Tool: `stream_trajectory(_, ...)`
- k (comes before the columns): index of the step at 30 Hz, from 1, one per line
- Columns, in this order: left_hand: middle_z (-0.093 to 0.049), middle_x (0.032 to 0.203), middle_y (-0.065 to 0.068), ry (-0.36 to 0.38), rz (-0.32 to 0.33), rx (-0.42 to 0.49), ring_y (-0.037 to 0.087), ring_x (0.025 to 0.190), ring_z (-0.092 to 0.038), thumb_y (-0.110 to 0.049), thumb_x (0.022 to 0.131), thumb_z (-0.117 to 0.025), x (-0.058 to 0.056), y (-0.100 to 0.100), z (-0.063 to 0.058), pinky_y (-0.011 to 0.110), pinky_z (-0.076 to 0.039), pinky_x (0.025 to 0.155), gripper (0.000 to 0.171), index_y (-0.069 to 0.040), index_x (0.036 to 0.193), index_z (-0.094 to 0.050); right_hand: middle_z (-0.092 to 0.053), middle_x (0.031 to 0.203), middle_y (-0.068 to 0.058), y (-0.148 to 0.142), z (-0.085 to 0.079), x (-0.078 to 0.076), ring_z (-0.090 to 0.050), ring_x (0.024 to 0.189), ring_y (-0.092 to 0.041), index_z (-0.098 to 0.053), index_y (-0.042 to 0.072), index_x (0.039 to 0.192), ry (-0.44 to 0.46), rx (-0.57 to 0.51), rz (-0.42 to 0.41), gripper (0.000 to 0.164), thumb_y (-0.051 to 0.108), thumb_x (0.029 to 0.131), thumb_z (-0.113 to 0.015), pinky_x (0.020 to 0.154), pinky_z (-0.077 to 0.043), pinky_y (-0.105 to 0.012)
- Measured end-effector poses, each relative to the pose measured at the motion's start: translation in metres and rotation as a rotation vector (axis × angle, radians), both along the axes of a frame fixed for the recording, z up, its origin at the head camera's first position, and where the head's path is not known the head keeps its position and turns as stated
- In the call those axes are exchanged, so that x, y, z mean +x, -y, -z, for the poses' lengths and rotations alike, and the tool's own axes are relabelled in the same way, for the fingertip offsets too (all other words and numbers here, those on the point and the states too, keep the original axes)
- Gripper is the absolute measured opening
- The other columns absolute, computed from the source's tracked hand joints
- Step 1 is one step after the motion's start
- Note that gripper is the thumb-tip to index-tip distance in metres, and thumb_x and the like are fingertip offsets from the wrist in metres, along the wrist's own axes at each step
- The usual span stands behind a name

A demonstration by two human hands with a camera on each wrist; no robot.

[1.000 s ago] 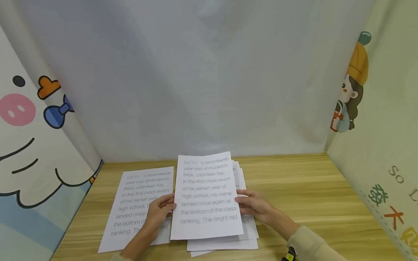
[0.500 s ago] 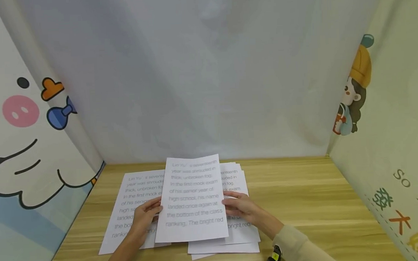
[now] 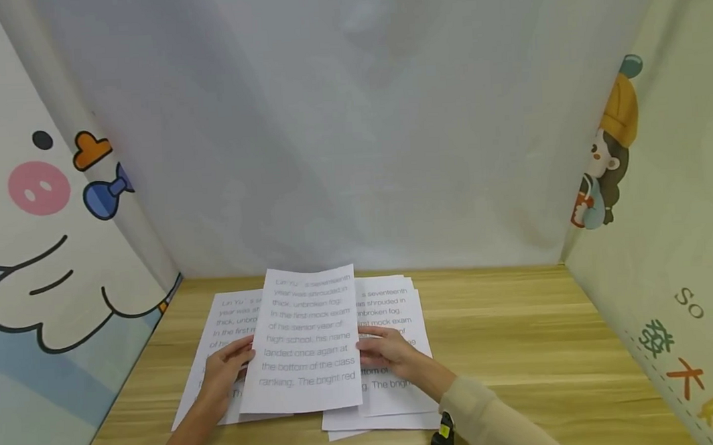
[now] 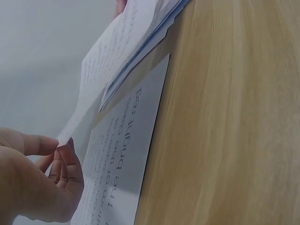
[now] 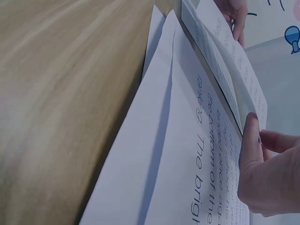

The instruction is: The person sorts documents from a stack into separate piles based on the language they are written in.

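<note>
Between both hands a printed sheet of paper [image 3: 308, 344] is held up off the table, its text facing the head camera. My left hand [image 3: 218, 378] pinches its left edge between thumb and fingers, plain in the left wrist view, where the hand [image 4: 42, 173] fills the lower left. On the opposite edge my right hand [image 3: 398, 357] pinches with thumb and fingers. Beneath it on the left lies another printed sheet [image 4: 122, 136], partly covered. At the right is a loose, uneven stack of printed sheets [image 3: 400, 393], partly hidden by the held sheet and my right hand.
The sheets lie on a wood-grain table [image 3: 505, 349]. A pale curtain [image 3: 358, 129] stands behind its back edge. Printed panels [image 3: 41, 249] with cartoon figures flank it left and right. A small black device [image 3: 443, 434] is on the right wrist.
Both hands have carried the held sheet leftward, off the stack and over the left sheet. More of the right stack now shows. Both hands keep their pinch.
</note>
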State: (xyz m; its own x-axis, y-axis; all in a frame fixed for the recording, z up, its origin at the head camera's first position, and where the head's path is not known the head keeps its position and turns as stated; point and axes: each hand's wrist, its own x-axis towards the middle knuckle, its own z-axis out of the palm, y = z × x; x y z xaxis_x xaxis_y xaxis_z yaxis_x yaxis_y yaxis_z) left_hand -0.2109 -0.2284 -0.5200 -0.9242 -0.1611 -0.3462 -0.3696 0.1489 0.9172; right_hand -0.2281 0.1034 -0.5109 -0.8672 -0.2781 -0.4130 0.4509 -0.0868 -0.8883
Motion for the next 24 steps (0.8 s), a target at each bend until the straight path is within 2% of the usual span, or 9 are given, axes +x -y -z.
stream_trajectory(5, -0.069, 0.122, -0.002, 0.004, -0.031, -0.003, 0.001, 0.089, -0.061, -0.016, 0.1, -0.063, 0.002, 0.012, -0.003, 0.017, -0.052, 0.074, 0.051, -0.003, 0.147, -0.051, -0.074, 0.115, -0.012, 0.013, -0.002, -0.004, -0.073, 0.089, -0.013, -0.052, 0.002, 0.147, 0.024, 0.008, -0.003, 0.055, 0.007, 0.094, -0.069, 0.083, -0.063, -0.029)
stream_trajectory(9, -0.069, 0.111, -0.014, 0.012, -0.051, -0.023, -0.001, 0.088, -0.059, -0.018, 0.1, -0.064, 0.005, 0.026, -0.004, 0.017, -0.05, 0.074, 0.052, -0.004, 0.148, -0.051, -0.075, 0.112, -0.011, 0.027, -0.004, -0.002, -0.074, 0.087, -0.013, -0.055, 0.003, 0.145, 0.012, 0.037, -0.019, 0.053, 0.009, 0.094, -0.069, 0.082, -0.063, -0.029)
stream_trajectory(11, -0.068, 0.114, -0.011, 0.018, -0.065, -0.038, 0.0, 0.089, -0.058, -0.02, 0.1, -0.063, 0.005, 0.033, -0.003, 0.017, -0.049, 0.074, 0.052, -0.006, 0.149, -0.051, -0.076, 0.111, -0.012, 0.035, -0.004, -0.002, -0.075, 0.087, -0.014, -0.056, 0.003, 0.143, -0.004, 0.052, -0.035, 0.052, 0.009, 0.094, -0.069, 0.082, -0.063, -0.029)
stream_trajectory(13, -0.066, 0.125, -0.002, 0.027, -0.081, -0.051, 0.0, 0.09, -0.057, -0.021, 0.1, -0.063, 0.006, 0.04, -0.002, 0.016, -0.049, 0.074, 0.052, -0.007, 0.149, -0.051, -0.076, 0.11, -0.012, 0.043, -0.004, -0.003, -0.075, 0.089, -0.015, -0.057, 0.003, 0.142, -0.02, 0.069, -0.048, 0.051, 0.009, 0.093, -0.068, 0.081, -0.063, -0.03)
stream_trajectory(15, -0.063, 0.131, 0.002, 0.04, -0.105, -0.054, 0.0, 0.091, -0.057, -0.021, 0.1, -0.064, 0.006, 0.047, -0.001, 0.016, -0.049, 0.074, 0.053, -0.009, 0.149, -0.051, -0.075, 0.109, -0.012, 0.05, -0.001, -0.004, -0.075, 0.089, -0.016, -0.057, 0.003, 0.142, -0.025, 0.078, -0.057, 0.051, 0.009, 0.093, -0.068, 0.08, -0.063, -0.03)
stream_trajectory(20, -0.065, 0.125, -0.002, 0.079, -0.17, -0.034, 0.001, 0.09, -0.057, -0.02, 0.098, -0.066, 0.005, 0.065, 0.002, 0.016, -0.05, 0.072, 0.053, -0.012, 0.149, -0.052, -0.076, 0.108, -0.014, 0.068, 0.002, -0.008, -0.074, 0.086, -0.015, -0.058, 0.001, 0.14, -0.018, 0.062, -0.063, 0.05, 0.007, 0.092, -0.069, 0.076, -0.063, -0.028)
stream_trajectory(24, -0.065, 0.121, -0.006, 0.087, -0.189, -0.024, -0.002, 0.087, -0.058, -0.02, 0.097, -0.066, 0.005, 0.076, 0.002, 0.016, -0.051, 0.072, 0.055, -0.012, 0.149, -0.051, -0.076, 0.106, -0.014, 0.082, -0.001, -0.011, -0.074, 0.083, -0.014, -0.06, 0.0, 0.138, -0.012, 0.048, -0.06, 0.048, 0.003, 0.091, -0.068, 0.075, -0.063, -0.028)
